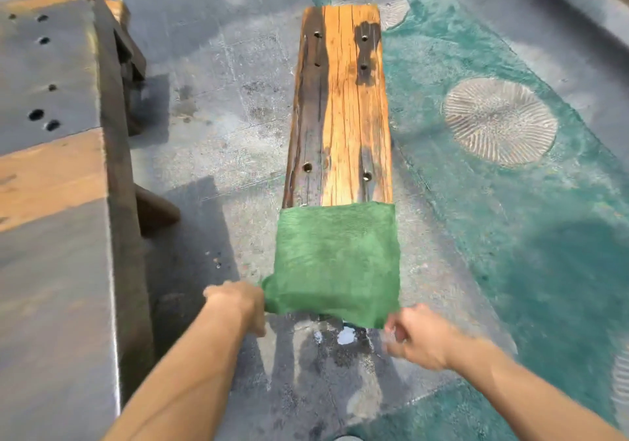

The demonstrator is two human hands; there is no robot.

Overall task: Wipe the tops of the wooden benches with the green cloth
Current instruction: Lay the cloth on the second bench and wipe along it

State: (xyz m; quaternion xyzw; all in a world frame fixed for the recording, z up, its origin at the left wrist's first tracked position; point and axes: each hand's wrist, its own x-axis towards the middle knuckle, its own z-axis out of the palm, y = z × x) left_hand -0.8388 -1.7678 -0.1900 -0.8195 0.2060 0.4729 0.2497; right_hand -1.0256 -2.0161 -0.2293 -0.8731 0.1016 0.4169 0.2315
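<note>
Flatly, the green cloth (pixel 337 260) is spread over the near end of the wooden bench (pixel 343 107).
Its near corners are pinched by the left hand (pixel 238 301) and the right hand (pixel 418 335), one each.

Wooden bench (pixel 343 114) on grey floor (pixel 218 100), green cloth (pixel 337 260) over its near end.

The wooden bench (pixel 340 107) is rough, cracked timber — orange-brown on top, streaked with dark, wet-looking patches. The green cloth (pixel 337 260) over its near end is matt, fuzzy fabric. The ground (pixel 218 100) looks like grey concrete, dull and blotchy; the teal band (pixel 510 219) beside it has a grainy painted finish and holds pale round discs (pixel 498 120) ribbed with fine radiating grooves. The larger bench (pixel 51 168) at left is weathered wood — grey and matt, with bare brown strips across it.
</note>
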